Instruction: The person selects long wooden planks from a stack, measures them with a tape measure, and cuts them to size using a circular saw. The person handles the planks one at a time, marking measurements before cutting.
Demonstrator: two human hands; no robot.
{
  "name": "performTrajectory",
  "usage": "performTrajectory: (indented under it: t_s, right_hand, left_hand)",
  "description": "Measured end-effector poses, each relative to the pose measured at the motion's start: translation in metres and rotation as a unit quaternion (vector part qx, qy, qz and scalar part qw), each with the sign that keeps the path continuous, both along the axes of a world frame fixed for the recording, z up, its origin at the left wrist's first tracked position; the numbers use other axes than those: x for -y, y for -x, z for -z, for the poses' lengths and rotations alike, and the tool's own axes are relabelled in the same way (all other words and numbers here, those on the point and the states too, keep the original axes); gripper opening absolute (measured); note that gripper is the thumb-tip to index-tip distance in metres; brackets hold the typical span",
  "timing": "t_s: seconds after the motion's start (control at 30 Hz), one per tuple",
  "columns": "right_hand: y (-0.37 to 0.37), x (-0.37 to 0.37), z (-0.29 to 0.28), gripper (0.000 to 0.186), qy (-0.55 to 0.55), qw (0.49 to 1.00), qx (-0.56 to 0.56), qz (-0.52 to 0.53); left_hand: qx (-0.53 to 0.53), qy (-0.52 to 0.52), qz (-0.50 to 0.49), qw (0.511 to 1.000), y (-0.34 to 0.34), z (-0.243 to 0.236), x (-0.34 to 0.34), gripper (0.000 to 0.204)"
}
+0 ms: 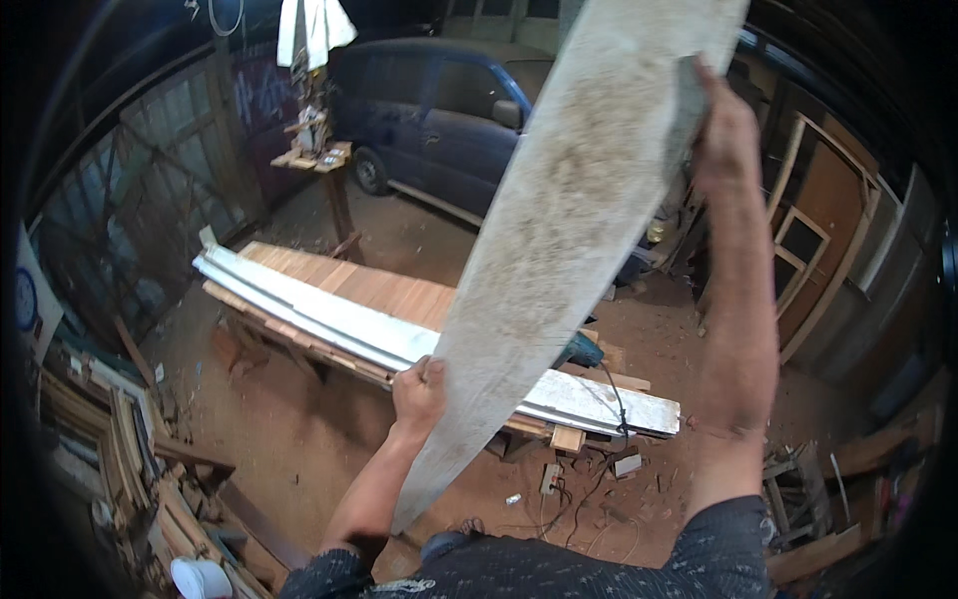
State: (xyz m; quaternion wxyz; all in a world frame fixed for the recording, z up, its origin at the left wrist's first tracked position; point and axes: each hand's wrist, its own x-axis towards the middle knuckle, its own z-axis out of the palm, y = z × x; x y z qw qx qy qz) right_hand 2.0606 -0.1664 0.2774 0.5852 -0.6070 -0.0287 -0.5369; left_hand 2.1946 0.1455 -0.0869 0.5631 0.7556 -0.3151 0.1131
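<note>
A long pale board, its face smeared with brown dirt, slants across my view from the lower middle to the top edge. My left hand is closed round its left edge low down, thumb on the face. Higher up, my right hand grips the opposite edge, with most of its fingers hidden. A grey patch beside those fingers may be shadow or a separate thing; I cannot tell. Behind the board stands a low bench with pale boards and brown wooden slats on it.
A blue-green power tool with a black cord lies on the bench. Cords and a socket strip are on the dirt floor. Timber offcuts and a white bucket are at left. A blue van and wooden frames stand beyond.
</note>
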Motion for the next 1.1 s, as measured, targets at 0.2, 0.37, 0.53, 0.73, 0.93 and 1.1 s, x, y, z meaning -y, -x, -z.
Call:
performTrajectory:
  t_s: [0.2,0.37,0.53,0.73,0.93,1.1]
  right_hand:
    - [0.042,-0.005,-0.009,0.051,-0.011,0.997,0.010,0.072]
    - [0.053,-0.013,0.001,0.046,-0.014,0.992,0.035,0.122]
    - [0.097,0.018,0.021,0.052,0.070,0.980,-0.025,0.187]
    - [0.116,0.000,0.060,0.053,0.057,0.936,-0.093,0.334]
    - [0.085,-0.003,0.094,0.055,0.002,0.885,-0.168,0.435]
    - [0.074,-0.012,0.092,0.055,-0.011,0.838,-0.218,0.499]
  left_hand:
    - [-0.007,-0.013,0.050,0.999,0.007,-0.028,0.006,0.073]
    - [0.054,-0.036,0.030,0.997,-0.015,-0.034,-0.021,0.072]
    - [0.069,-0.044,0.074,0.994,-0.053,-0.035,-0.048,0.071]
    - [0.126,-0.070,0.140,0.980,-0.152,0.005,-0.076,0.066]
    - [0.108,-0.171,0.237,0.950,-0.251,0.025,-0.123,0.058]
    - [0.168,-0.208,0.250,0.931,-0.316,0.037,-0.150,0.058]
